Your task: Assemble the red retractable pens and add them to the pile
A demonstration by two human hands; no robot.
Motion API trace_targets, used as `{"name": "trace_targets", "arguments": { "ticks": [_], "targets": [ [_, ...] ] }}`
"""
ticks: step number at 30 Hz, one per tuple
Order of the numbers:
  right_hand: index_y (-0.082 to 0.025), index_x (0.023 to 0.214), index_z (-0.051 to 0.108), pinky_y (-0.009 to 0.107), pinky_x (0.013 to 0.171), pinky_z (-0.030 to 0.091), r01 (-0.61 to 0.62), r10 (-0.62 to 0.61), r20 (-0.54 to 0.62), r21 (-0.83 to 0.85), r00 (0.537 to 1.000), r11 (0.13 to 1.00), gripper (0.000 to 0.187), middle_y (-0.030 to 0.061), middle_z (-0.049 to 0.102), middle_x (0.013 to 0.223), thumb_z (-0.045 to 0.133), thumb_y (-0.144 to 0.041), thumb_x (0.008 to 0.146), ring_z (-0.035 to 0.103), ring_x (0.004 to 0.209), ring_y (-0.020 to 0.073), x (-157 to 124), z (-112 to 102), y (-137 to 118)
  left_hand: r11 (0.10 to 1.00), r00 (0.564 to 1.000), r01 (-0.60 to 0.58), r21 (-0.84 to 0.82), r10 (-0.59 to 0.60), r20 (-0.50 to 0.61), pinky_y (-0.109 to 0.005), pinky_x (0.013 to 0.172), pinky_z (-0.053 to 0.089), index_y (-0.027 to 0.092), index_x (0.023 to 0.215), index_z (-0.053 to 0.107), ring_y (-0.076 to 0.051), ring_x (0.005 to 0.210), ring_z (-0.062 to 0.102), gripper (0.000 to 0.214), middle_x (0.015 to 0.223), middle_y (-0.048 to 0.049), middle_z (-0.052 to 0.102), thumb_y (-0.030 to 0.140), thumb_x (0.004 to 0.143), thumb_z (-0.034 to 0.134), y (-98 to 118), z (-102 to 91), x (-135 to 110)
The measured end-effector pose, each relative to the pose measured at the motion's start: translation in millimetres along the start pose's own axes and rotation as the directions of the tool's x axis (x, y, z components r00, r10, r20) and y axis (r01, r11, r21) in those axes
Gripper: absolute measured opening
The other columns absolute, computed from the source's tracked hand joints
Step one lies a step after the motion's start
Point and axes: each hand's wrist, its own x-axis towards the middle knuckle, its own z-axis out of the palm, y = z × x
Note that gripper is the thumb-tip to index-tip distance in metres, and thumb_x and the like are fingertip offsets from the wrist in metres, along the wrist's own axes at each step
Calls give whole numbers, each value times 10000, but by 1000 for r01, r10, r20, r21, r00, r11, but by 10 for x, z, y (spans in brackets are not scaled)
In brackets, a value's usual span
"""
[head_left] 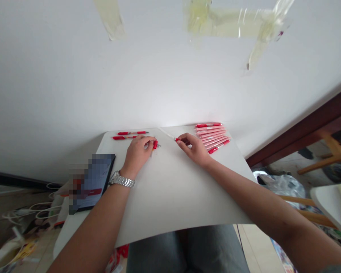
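Note:
My left hand, with a metal watch on the wrist, rests on the white table and pinches a small red pen part. My right hand is closed on a thin white refill with a red end, which points up and left. Two red pens lie beyond my left hand near the wall. A row of several red pens in clear wrappers lies just right of my right hand.
A tablet lies at the table's left edge. White cables and clutter sit on the floor at the left. At the right are a wooden chair, a plastic bag and another white surface. Tape strips hang on the wall.

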Motion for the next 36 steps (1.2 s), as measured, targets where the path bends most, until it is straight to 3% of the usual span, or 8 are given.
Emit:
{"name": "trace_targets", "arguments": {
  "ticks": [14, 25, 29, 36],
  "targets": [
    [-231, 1050, 690, 346, 776, 578, -3, 3, -1, 2, 1000, 1000, 397, 57, 754, 954, 618, -620, 1027, 702, 849, 198, 3, -3, -9, 999, 999, 9, -46, -12, -51, -433, 897, 558, 244, 912, 768, -265, 864, 687, 107, 968, -79, 745, 274, 929, 666, 36, -25, 6],
    [-231, 1047, 696, 345, 785, 582, -13, 13, -3, 6, 1000, 1000, 402, 55, 756, 953, 617, -625, 1025, 705, 847, 195, 6, 0, -7, 999, 998, 47, 25, -46, -36, -394, 826, 549, 231, 926, 709, -249, 837, 666, 72, 951, -81, 731, 294, 929, 673, 46, -29, -24],
    [-232, 1052, 695, 353, 788, 589, -9, 9, -1, 13, 1000, 1000, 390, 56, 758, 957, 625, -615, 1024, 707, 845, 198, 3, 0, 6, 999, 998, 41, 24, -40, -41, -398, 865, 549, 233, 1020, 720, -245, 848, 663, 127, 1003, -84, 719, 302, 955, 637, 30, -15, -18],
    [-230, 1047, 696, 353, 782, 582, -1, 1, -7, 17, 1000, 1000, 365, 55, 751, 942, 628, -589, 1028, 705, 850, 200, 0, 0, -5, 998, 997, -31, 56, 27, 73, -487, 1085, 510, 223, 1230, 732, -311, 1111, 650, 334, 1158, -110, 658, 256, 912, 632, 7, 6, 8]
  ]
}}
